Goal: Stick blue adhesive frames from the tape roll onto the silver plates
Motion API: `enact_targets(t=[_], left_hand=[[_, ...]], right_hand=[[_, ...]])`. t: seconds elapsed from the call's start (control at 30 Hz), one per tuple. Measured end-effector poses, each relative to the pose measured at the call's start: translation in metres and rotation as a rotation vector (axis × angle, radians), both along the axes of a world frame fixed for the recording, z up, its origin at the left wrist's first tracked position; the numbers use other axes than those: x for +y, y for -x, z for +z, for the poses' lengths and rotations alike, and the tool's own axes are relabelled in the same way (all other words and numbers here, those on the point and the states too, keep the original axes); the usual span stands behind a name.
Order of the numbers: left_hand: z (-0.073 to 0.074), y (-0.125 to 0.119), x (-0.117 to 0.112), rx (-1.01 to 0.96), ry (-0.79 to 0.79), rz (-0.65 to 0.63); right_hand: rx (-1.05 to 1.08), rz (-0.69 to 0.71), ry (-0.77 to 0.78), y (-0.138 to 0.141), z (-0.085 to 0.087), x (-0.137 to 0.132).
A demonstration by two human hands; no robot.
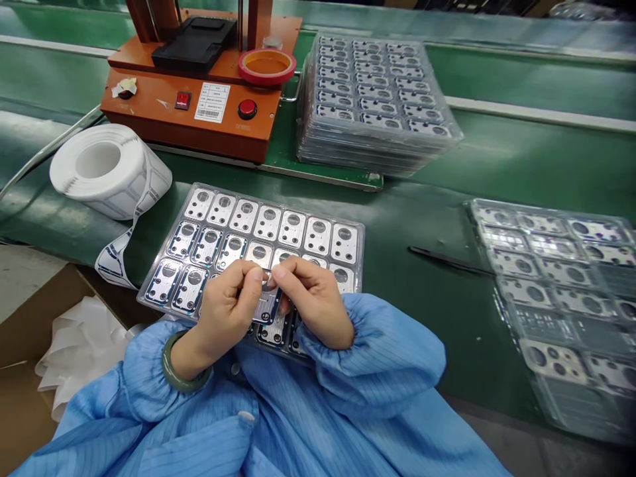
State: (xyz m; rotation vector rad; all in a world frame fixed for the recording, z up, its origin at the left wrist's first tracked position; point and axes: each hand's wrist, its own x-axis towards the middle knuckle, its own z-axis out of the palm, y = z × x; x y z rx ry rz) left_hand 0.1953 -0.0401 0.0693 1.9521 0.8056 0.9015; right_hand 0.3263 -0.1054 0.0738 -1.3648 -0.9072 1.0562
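Observation:
My left hand (pixel 229 303) and my right hand (pixel 314 298) meet over the near edge of a clear plastic tray (pixel 348 228) filled with several small metal camera-frame plates. Both hands pinch one metal plate (pixel 268 306) between their fingertips, holding it just above the tray. Both arms wear blue striped sleeves; a green bangle sits on the left wrist. The near row of the tray is partly hidden by my hands.
A white label roll (pixel 106 169) with a loose strip lies at the left. An orange press machine (pixel 199 79) stands behind, with a stack of filled trays (pixel 372 99) to its right. Black tweezers (pixel 447 260) and more trays (pixel 561 298) lie right. A cardboard box (pixel 30 344) holds white scraps.

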Motion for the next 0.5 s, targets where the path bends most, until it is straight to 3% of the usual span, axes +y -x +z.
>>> enact_targets(t=[0.23,0.4,0.5], left_hand=[[-0.0038,-0.0023,-0.0017,-0.022,0.023,-0.014],[-0.0032,-0.0002,-0.0001,-0.056,0.077,0.149],[-0.0028,0.0027,0.0028,-0.112,0.114,0.13]], right_hand=[[-0.061,-0.044,-0.003,-0.001,-0.0007,0.0005],[0.008,0.119,-0.008,-0.0007,0.0007,0.0018],[-0.027,0.163,0.004,0.0002,-0.001,0.0018]])
